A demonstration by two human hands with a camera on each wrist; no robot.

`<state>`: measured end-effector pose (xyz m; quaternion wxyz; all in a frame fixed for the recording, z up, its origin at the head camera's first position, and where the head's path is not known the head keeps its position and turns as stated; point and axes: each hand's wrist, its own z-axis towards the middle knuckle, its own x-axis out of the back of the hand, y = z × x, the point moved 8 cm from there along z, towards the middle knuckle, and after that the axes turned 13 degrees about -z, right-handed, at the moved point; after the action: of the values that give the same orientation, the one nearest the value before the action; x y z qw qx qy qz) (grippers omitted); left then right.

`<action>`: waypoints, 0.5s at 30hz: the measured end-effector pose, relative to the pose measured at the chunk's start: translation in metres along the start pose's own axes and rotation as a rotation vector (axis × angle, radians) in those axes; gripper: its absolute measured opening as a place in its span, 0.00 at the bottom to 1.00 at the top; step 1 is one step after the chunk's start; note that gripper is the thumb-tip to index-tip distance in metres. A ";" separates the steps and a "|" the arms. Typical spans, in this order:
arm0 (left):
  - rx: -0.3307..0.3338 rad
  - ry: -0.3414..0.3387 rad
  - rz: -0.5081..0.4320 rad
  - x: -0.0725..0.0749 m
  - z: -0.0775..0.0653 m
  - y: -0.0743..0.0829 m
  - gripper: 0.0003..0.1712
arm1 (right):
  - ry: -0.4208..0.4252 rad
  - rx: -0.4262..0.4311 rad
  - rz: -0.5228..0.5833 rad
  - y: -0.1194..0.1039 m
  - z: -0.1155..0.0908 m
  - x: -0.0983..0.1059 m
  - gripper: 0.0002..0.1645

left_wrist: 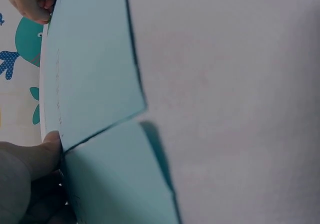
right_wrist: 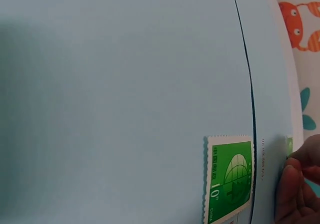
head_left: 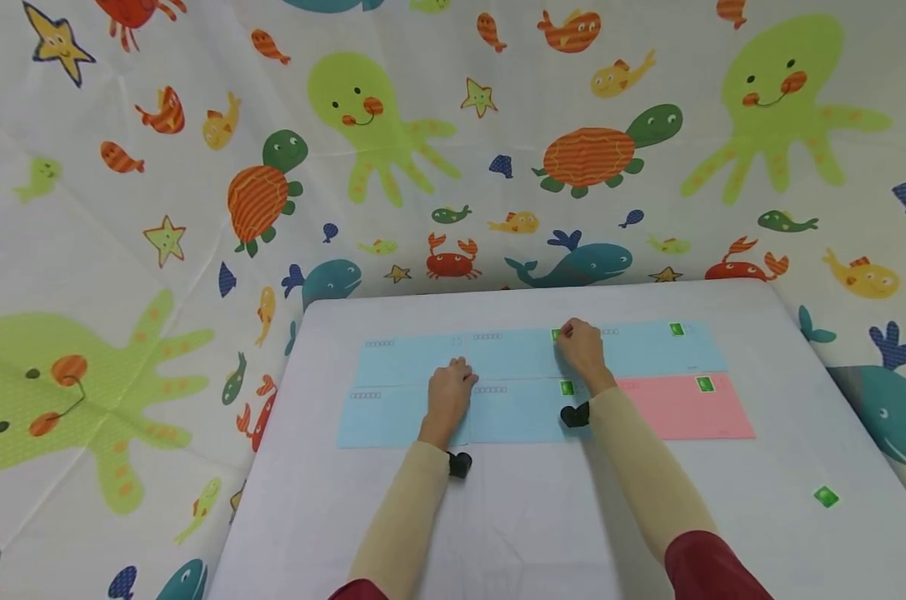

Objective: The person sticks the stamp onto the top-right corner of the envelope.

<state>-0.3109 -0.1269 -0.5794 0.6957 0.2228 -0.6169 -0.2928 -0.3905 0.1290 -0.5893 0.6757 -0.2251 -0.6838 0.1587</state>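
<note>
My right hand (head_left: 583, 352) is at the top right corner of the upper middle blue envelope (head_left: 523, 358). Its thumb and fingers pinch a small green stamp (right_wrist: 289, 145) at that corner. My left hand (head_left: 450, 398) rests over the join between the left and middle envelopes, its thumb (left_wrist: 49, 146) lying along their edges. Just below the right hand, another green stamp (right_wrist: 230, 179), marked 10, sits in the corner of the lower middle blue envelope (head_left: 516, 421). Part of the upper right blue envelope (head_left: 655, 354) is hidden behind the right hand.
Envelopes lie in two rows on a white-covered table (head_left: 295, 533). The lower right one is a pink envelope (head_left: 693, 417) with a green stamp (head_left: 705, 384). A loose green stamp (head_left: 826, 497) lies at the table's right. Behind hangs a sea-animal curtain (head_left: 483, 167).
</note>
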 end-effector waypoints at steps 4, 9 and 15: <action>-0.021 0.006 -0.007 0.001 0.000 0.002 0.15 | -0.005 0.022 -0.006 -0.002 0.000 0.003 0.13; -0.034 0.013 -0.008 0.002 -0.001 0.002 0.14 | -0.007 0.041 -0.004 -0.004 -0.002 0.005 0.12; 0.003 0.008 -0.024 0.002 -0.002 0.001 0.16 | -0.018 0.019 0.028 0.000 -0.002 0.003 0.13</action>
<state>-0.3085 -0.1277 -0.5779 0.6943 0.2325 -0.6118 -0.2994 -0.3889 0.1305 -0.5873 0.6693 -0.2268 -0.6851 0.1769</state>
